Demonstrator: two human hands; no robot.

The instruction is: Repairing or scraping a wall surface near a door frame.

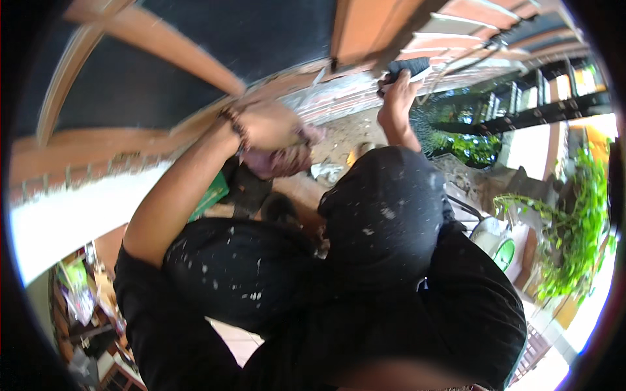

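Observation:
My left hand [270, 125], with a beaded bracelet at the wrist, is closed on a crumpled purple-brown cloth [280, 161] near the foot of the wood-framed dark panel. The back of the hand hides most of its fingers, and motion blurs it a little. Farther off to the right, my right hand [399, 98] reaches past my knee. Its fingers grip what looks like a scrubbing brush [409, 68], dark on top with a pale edge, beside the low brick wall [450, 62].
Orange-brown wood frames the dark panels [254, 32]. White crumpled scraps [327, 172] lie on the dusty ground between my hands. A green item [212, 195] and dark bundle [251, 190] sit by my left knee. On the right are a fan [495, 241], leafy plants [574, 241] and a dark ladder-like frame [548, 112].

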